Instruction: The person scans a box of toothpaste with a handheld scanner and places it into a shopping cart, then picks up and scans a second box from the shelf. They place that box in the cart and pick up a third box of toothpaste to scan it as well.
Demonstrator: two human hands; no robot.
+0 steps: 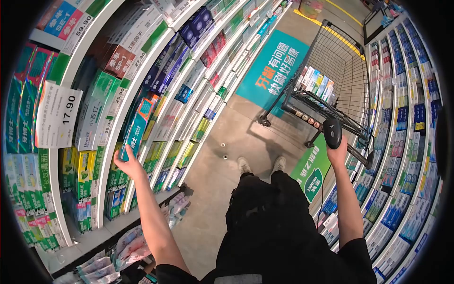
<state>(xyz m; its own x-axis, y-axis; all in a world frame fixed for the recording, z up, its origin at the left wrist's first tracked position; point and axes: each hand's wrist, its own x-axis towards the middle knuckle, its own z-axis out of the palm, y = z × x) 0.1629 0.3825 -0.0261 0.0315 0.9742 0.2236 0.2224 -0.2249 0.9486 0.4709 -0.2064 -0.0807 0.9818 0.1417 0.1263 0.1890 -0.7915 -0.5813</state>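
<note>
My left hand (pixel 128 162) grips the lower end of a teal and orange toothpaste box (pixel 138 124), held in front of the left shelves. The thumb lies across the box and the fingers are partly hidden behind it. My right hand (pixel 337 150) is wrapped round the handle of a black handheld barcode scanner (pixel 332 132), beside the cart's handlebar. A thin cable hangs below that hand. In the wire shopping cart (pixel 345 52) several small boxes (pixel 318 83) stand in a row.
Packed shelves of toothpaste boxes (pixel 87 175) line the left side, with price cards such as a 17.90 tag (pixel 59 113). More stocked shelves (pixel 397 128) curve along the right. Teal (pixel 272 71) and green (pixel 309 173) floor posters lie near the cart. Hanging packets (pixel 130 246) are at lower left.
</note>
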